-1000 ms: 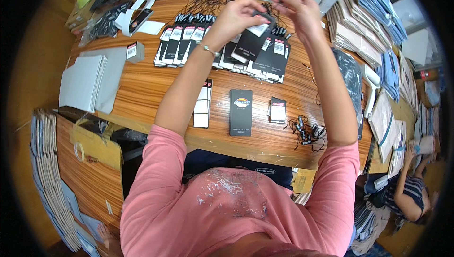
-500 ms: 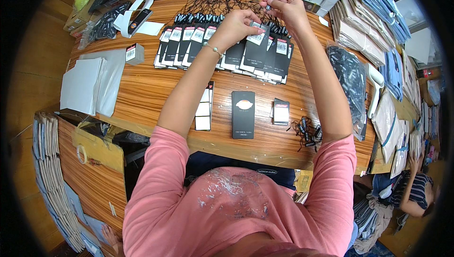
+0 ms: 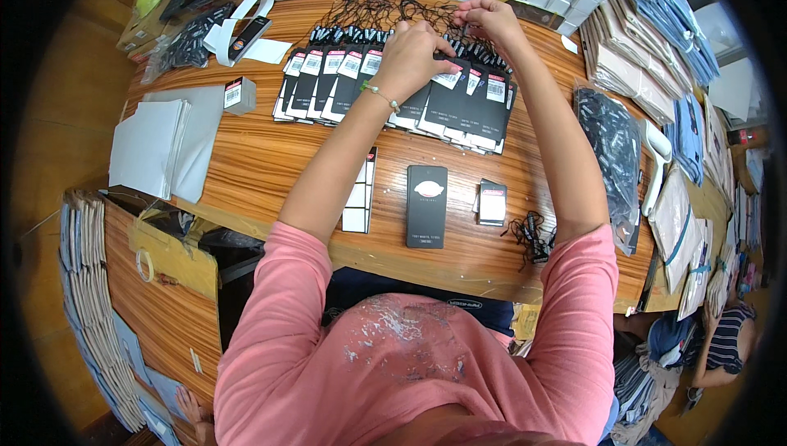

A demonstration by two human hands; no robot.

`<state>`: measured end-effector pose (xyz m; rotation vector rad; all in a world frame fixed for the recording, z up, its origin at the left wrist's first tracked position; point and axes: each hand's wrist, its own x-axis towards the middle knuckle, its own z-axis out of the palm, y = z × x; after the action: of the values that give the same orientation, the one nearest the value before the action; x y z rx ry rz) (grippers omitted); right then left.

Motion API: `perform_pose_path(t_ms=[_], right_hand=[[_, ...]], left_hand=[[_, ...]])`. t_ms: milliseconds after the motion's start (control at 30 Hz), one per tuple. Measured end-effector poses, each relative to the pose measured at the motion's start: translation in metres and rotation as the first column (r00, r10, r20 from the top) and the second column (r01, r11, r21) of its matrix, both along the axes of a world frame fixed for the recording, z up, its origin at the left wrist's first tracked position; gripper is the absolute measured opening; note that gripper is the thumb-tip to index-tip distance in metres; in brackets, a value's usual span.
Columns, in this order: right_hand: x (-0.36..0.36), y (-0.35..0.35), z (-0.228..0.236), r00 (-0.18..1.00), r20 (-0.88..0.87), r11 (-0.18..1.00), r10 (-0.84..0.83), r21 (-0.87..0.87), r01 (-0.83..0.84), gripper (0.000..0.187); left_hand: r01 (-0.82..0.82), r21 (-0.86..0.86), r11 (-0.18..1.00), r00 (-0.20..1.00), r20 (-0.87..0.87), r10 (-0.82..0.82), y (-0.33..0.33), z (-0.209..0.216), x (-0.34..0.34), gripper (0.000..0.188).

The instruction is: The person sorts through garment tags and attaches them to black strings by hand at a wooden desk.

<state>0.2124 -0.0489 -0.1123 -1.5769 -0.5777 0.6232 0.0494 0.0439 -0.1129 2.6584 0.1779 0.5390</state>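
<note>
A fanned row of black hang tags [image 3: 316, 89] with white barcode stickers lies across the far middle of the table. Over its right half, my left hand [image 3: 412, 56] pinches the top of one hang tag [image 3: 447, 102], which rests on the others. The fingers of my right hand [image 3: 490, 24] are closed on that tag's black cord, beyond the row. Tangled cords [image 3: 361, 7] from the other tags spread out behind them. Nearer me are a stack of plain black tags [image 3: 426, 208], a small stack of white-faced cards [image 3: 492, 204] and strips of white stickers [image 3: 358, 200].
Loose black cords [image 3: 531, 237] lie by my right forearm, near a bag of cords [image 3: 608, 134] and a white handheld scanner [image 3: 656, 159]. Folded garments [image 3: 631, 44] are piled at right. White sheets [image 3: 147, 147] and a small box [image 3: 239, 95] sit left. Another person [image 3: 725, 339] is lower right.
Both hands have come lower, and the hang tag raised earlier lies down on the row. The view has shifted slightly.
</note>
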Motion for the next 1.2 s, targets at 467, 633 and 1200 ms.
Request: perform_pose_path(t_ms=[467,633,1200], right_hand=[[0.025,0.0,-0.016,0.866,0.499,0.96,0.033,-0.257,0.112,0.023],[-0.004,-0.05,0.033,0.773,0.625,0.956,0.105,-0.278,0.095,0.028],[-0.203,-0.255,0.055,0.793,0.582,0.885,0.18,-0.448,0.128,0.017]], left_hand=[[-0.008,-0.084,0.996,0.995,0.099,0.016,0.016,0.065,-0.027,0.04],[0.146,-0.097,0.985,0.959,0.257,-0.117,0.005,0.098,-0.048,0.03],[0.364,0.185,0.913,0.93,-0.116,-0.348,-0.108,0.041,-0.097,0.035]])
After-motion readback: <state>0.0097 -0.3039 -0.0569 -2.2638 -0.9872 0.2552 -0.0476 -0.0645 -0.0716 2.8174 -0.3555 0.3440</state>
